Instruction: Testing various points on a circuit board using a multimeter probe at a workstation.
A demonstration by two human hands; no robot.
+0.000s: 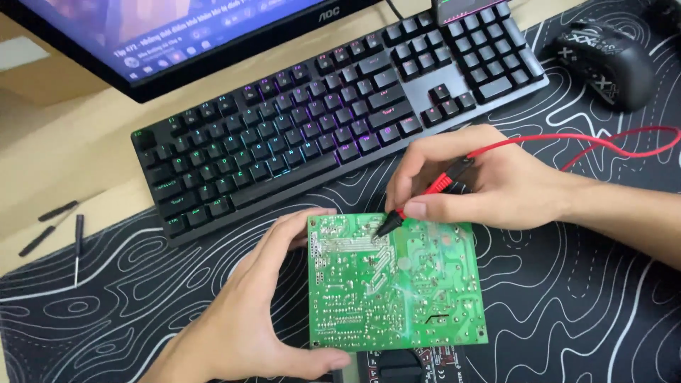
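A right hand (pixel 482 181) pinches a red test probe (pixel 425 195), its tip touching the solder side of a green circuit board (pixel 397 291). The left hand (pixel 262 312) grips the board's left edge above a patterned black desk mat (pixel 567 298), near a backlit keyboard (pixel 333 106).

One board (pixel 397 284) and one probe (pixel 425 191) at the hands; beyond them, one keyboard (pixel 284 128), one monitor (pixel 177 35), one mouse (pixel 610 60); three screwdrivers (pixel 57 227) left.
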